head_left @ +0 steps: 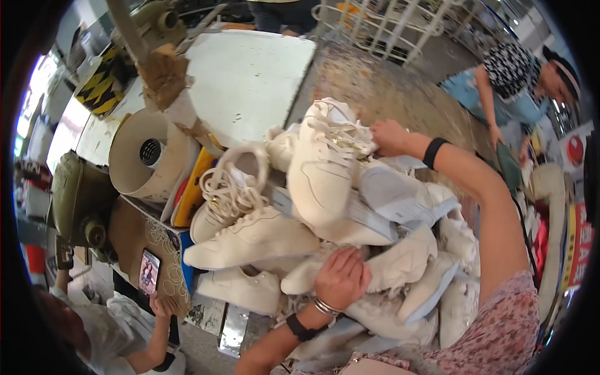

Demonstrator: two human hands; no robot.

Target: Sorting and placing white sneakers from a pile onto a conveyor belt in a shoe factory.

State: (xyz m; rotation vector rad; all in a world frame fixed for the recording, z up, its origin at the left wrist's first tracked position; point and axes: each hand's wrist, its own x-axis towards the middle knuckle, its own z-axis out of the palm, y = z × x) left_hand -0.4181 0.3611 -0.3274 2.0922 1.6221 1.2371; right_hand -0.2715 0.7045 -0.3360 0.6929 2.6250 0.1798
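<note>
A large heap of cream lace-up sneakers fills the middle of the table. My right hand (389, 137) is closed at the laces and collar of a cream sneaker (320, 178), which sits high on the heap with its toe toward me. Lower down, my left hand (342, 278) lies over the heap with its fingers curled together; what they hold, if anything, is hidden. Beside it are one cream sneaker (403, 259) and, to the left, another sneaker (253, 237). A grey-soled shoe (400, 194) lies under my right wrist.
At the left stand a round beige tub (140, 178) and a green machine (78, 200). A white board (250, 78) covers the far table. One person holds a phone (149, 272) at lower left; another person (509, 81) bends at the right. A white wire rack (387, 28) stands behind.
</note>
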